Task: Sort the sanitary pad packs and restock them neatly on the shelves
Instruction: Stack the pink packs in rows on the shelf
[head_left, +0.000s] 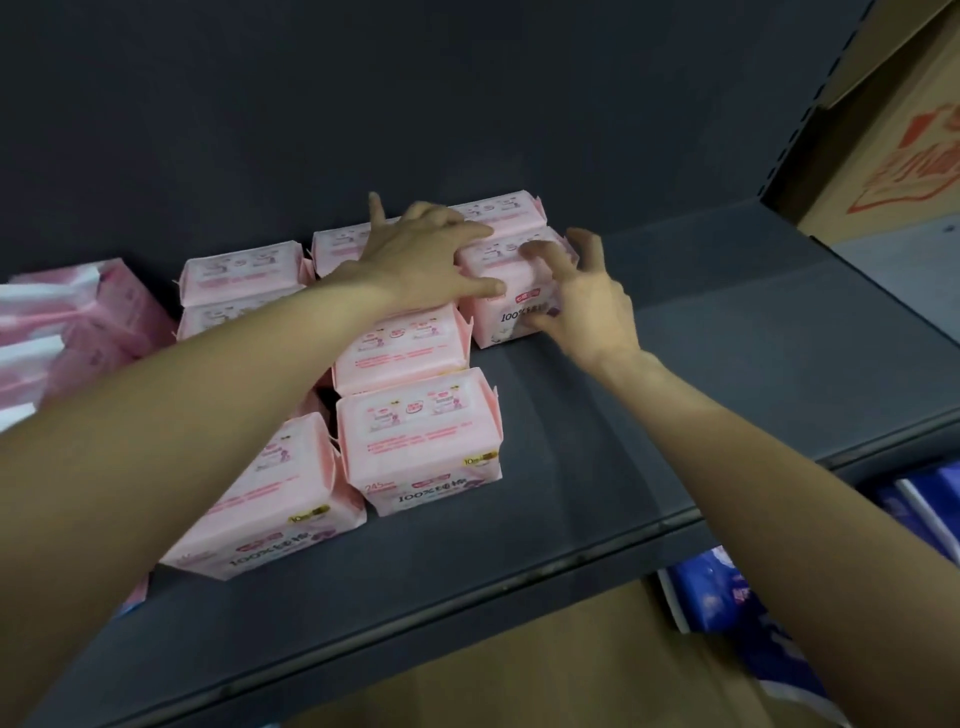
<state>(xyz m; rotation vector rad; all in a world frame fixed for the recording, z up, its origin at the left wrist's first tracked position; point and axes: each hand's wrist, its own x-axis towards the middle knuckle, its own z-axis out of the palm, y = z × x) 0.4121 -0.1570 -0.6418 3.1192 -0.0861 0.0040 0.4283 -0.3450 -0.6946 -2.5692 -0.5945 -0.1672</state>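
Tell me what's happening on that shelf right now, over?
Left hand flat across the pink packs, steadying. Right hand gripping the rear right pack, seating it on the dark shelf. Bare shelf to its right, nothing blocking.

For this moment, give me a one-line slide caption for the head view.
Both hands, left and right, set a pink pad pack at the rear of a dark shelf beside stacked matching packs.

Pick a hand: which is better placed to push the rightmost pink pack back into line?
Right, probably. The right hand already curls around the front and top of the rightmost pink pack. The left hand lies flat across the packs beside it, its thumb touching this pack's left edge.
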